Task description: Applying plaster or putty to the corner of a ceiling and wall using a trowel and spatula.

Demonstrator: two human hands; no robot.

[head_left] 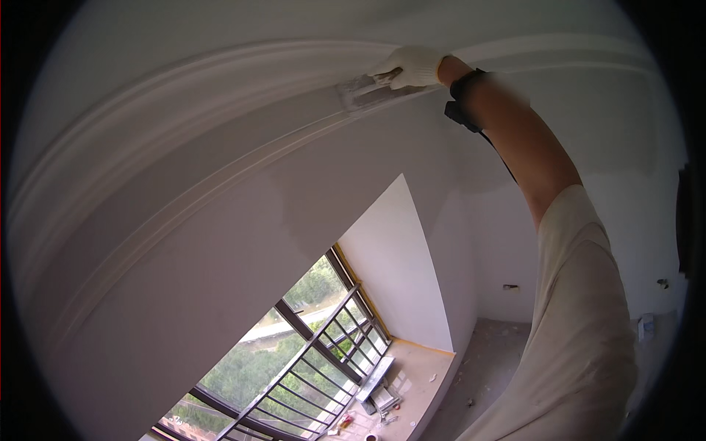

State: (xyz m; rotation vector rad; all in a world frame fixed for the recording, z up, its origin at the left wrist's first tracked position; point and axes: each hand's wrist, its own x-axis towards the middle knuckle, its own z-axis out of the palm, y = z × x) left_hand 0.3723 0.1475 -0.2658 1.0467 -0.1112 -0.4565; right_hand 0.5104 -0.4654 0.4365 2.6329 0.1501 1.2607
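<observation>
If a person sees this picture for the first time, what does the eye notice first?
First comes the right hand in a white glove at the top, pressing a grey sanding pad against the white curved ceiling moulding, with the bare forearm stretching up from the lower right. Next is the big window with dark bars at the bottom, green trees showing behind it.

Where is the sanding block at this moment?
In the head view, the sanding block is top centre, pressed against the ceiling moulding under the gloved right hand.

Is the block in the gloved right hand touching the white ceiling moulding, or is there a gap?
Touching. The head view shows the grey sanding block, pressed by the right hand, lying flat on the ceiling moulding, no gap visible.
</observation>
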